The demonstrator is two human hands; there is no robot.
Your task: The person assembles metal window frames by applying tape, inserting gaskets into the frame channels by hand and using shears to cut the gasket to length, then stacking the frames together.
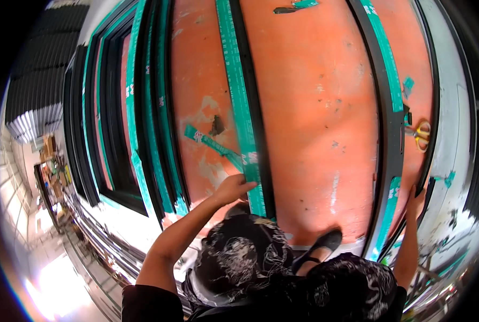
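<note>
My left hand (234, 189) is at the lower part of a dark metal profile (248, 64) faced with green printed tape (234, 70). Its thumb lies across the tape, and the other fingers are curled and partly hidden at the profile's left edge. Just above this hand, a loose strip of green tape (210, 140) sticks out to the left. Over at the right, my right hand (416, 202) is closed round a long thin black strip (434, 115), its fingertips partly hidden. A second dark profile (383, 102) with green tape runs between the hands.
Orange board (314, 107) lies beneath the profiles. Scissors (422, 136) with yellow handles rest near the black strip. Tape scraps (305, 4) lie at the far edge. Taped dark frames (113, 112) stand at left. My shoe (328, 241) is at the board's near edge.
</note>
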